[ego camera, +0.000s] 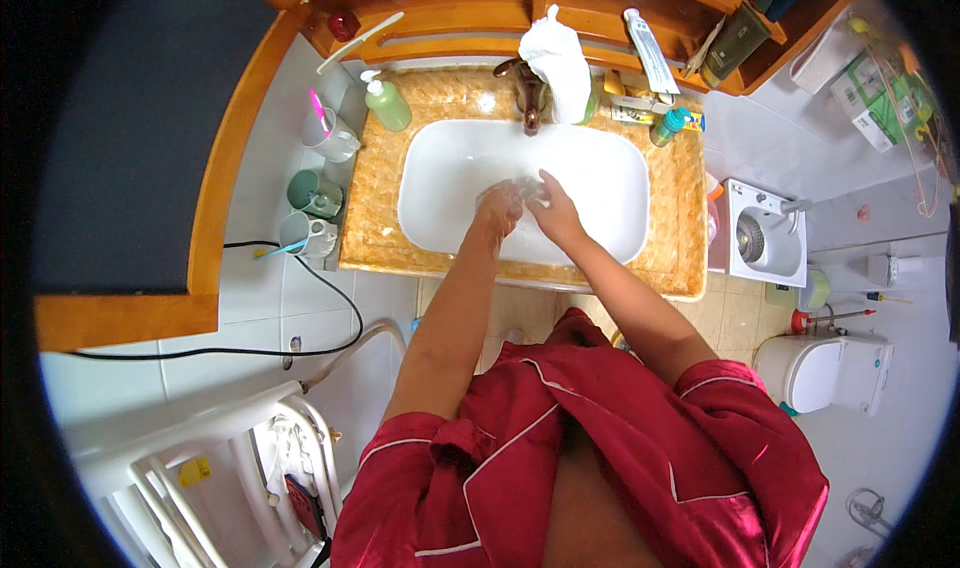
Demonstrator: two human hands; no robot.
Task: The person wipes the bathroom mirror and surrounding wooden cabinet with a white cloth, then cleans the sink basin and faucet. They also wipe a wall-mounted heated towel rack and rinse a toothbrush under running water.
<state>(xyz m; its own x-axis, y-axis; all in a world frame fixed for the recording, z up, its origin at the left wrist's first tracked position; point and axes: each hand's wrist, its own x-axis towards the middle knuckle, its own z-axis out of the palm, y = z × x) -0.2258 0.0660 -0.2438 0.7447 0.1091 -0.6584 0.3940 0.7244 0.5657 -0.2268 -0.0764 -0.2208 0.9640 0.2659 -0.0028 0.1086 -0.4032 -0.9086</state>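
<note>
Both of my hands are over a white washbasin [600, 178] set in an orange-brown marbled counter [675, 238]. My left hand [498, 206] looks wet, with a sheen of water down to the wrist. Close beside it, my right hand [556, 209] has its thumb and fingers spread towards the left one. A blurred, clear patch [530, 188] lies between the fingers; whether it is water, foam or a clear object cannot be told. Behind the basin stands a dark bronze tap [531, 103], its spout pointing at me. A white cloth [562, 65] hangs beside the tap.
A green pump bottle [388, 105] stands back left, a teal-capped bottle [667, 127] back right. Mugs, one of them green [311, 193], line the left wall. A wooden shelf [465, 20] overhangs the counter and holds a toothpaste tube [651, 50]. At right are a small sink [772, 257] and a toilet [817, 377].
</note>
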